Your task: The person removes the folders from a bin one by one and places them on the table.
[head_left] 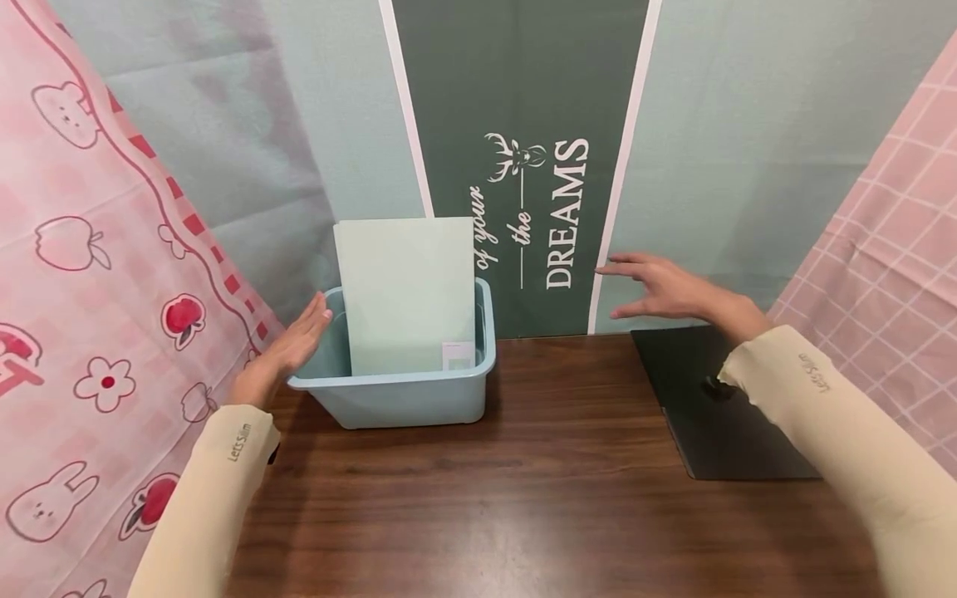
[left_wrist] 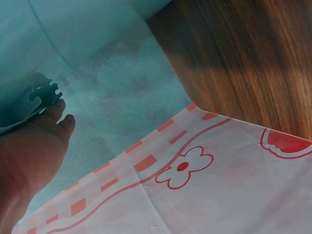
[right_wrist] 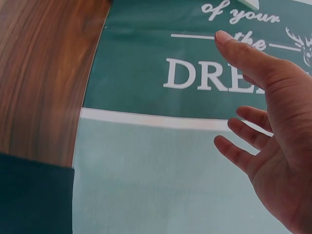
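Observation:
A light blue plastic bin (head_left: 407,404) stands on the wooden table, left of the middle. Upright inside it is a pale green flat panel (head_left: 411,291) with a small white label low on its right; its lower part is hidden by the bin's front wall. My left hand (head_left: 293,342) is at the bin's left rim, fingers straight. In the left wrist view, that hand (left_wrist: 36,153) overlaps the bin's edge (left_wrist: 22,109). My right hand (head_left: 661,288) hangs in the air at the right, fingers spread and holding nothing. The right wrist view shows this hand (right_wrist: 278,126) in front of the backdrop.
A flat black item (head_left: 699,415) with a dark round mark lies on the table (head_left: 523,515) at the right, partly behind my right sleeve. Pink patterned cloth (head_left: 97,291) hangs along the left side, pink checked cloth (head_left: 890,266) along the right. A green lettered backdrop (head_left: 523,83) rises behind.

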The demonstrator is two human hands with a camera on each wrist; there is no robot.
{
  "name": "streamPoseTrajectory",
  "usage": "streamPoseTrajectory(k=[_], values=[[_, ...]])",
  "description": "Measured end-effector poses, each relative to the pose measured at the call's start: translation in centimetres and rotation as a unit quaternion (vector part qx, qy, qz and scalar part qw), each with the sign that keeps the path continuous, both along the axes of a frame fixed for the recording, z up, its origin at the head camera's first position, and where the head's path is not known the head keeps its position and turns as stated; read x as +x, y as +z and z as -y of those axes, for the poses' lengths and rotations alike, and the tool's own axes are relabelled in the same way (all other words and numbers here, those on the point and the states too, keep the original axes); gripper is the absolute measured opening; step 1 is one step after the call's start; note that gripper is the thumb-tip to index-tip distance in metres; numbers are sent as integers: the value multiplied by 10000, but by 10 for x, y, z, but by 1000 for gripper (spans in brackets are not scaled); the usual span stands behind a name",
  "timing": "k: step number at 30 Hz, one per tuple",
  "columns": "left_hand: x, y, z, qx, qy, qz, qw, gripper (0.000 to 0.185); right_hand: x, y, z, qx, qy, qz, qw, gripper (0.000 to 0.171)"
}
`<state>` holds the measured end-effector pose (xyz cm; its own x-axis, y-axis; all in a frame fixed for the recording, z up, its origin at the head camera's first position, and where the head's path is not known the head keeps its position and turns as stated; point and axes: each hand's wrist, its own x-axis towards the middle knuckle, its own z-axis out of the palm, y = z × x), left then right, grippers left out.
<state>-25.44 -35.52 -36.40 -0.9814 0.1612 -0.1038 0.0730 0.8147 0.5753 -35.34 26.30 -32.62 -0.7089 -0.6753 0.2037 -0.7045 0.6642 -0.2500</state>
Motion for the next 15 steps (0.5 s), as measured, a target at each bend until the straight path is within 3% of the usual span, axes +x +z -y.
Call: streamPoseTrajectory(k=[15], values=[[-1,-1,1,51,-47,-93,9999,77,-7,12,45,-61,210,73,9997,77]])
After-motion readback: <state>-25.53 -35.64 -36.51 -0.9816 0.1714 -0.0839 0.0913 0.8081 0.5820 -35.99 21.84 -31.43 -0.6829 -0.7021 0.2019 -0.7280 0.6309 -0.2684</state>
